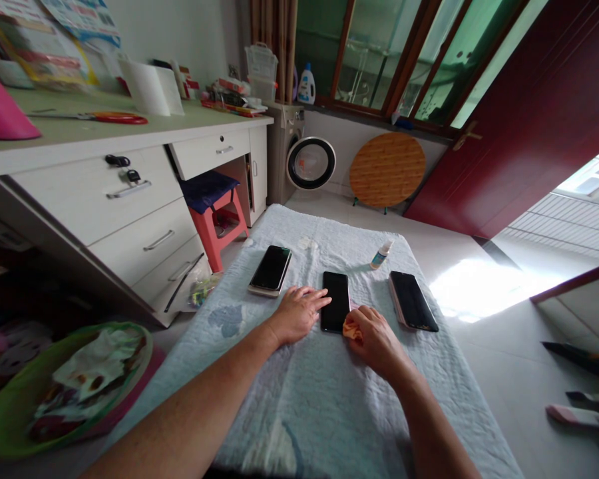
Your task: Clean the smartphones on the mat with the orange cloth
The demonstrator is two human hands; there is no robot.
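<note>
A black smartphone (335,299) lies flat, screen up, on the pale blue cloth (299,412) between my hands. My left hand (299,313) rests with fingers stretched out, their tips at the phone's left edge. At the phone's lower right edge, my right hand (374,336) is closed around an orange cloth (351,327). Another dark phone (271,267) lies to the left on a light-coloured box or stack. To the right, a third phone (413,301) sits on a similar pale base. A small spray bottle (381,255) with a white top stands behind the phones.
On the left is a white desk (100,199) with drawers, and a pink stool (219,216) under it. A green basin (64,392) of cloths sits at lower left. Beyond are a washing machine (282,143) with its door open and a round wooden tabletop (387,168).
</note>
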